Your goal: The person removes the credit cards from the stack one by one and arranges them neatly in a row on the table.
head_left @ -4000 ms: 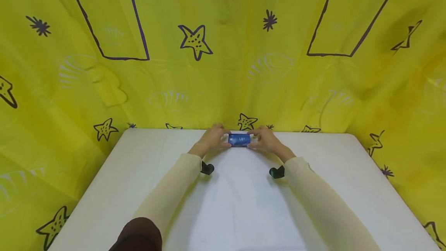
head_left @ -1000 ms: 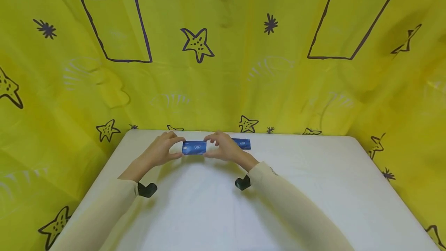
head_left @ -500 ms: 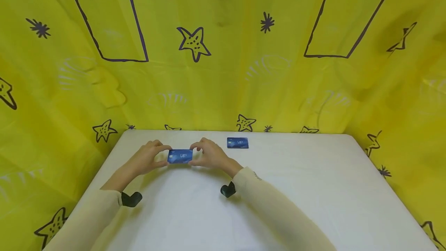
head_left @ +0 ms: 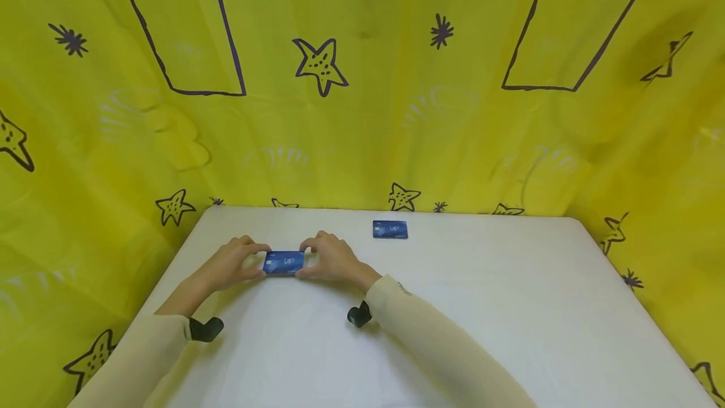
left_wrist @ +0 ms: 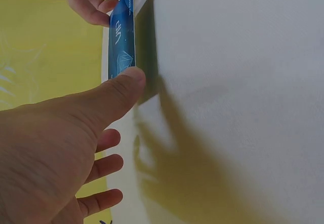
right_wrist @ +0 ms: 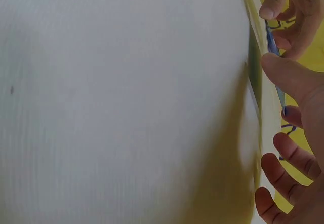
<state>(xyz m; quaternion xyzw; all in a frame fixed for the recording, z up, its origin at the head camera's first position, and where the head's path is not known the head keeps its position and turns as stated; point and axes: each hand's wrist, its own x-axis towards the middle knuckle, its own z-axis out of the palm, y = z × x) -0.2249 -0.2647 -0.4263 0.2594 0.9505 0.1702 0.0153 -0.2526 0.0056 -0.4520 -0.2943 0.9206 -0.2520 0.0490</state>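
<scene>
A blue card (head_left: 284,262) printed "VIP" is held between both hands, left of the table's middle in the head view. My left hand (head_left: 229,263) pinches its left end between thumb and forefinger. My right hand (head_left: 331,260) pinches the opposite end the same way. In the left wrist view the card (left_wrist: 122,39) is seen nearly edge-on, its shadow falling on the white surface beside it. The right wrist view shows only a thin sliver of the card (right_wrist: 273,44) past the thumb. Another blue VIP card (head_left: 390,229) lies flat near the table's back edge.
The table (head_left: 481,307) has a white top with rounded back corners. A yellow curtain (head_left: 362,137) with dark star drawings hangs behind it and along both sides.
At first both hands were at the blue card spot by the back edge. They have since carried one card left and toward me, leaving the other card lying there.
</scene>
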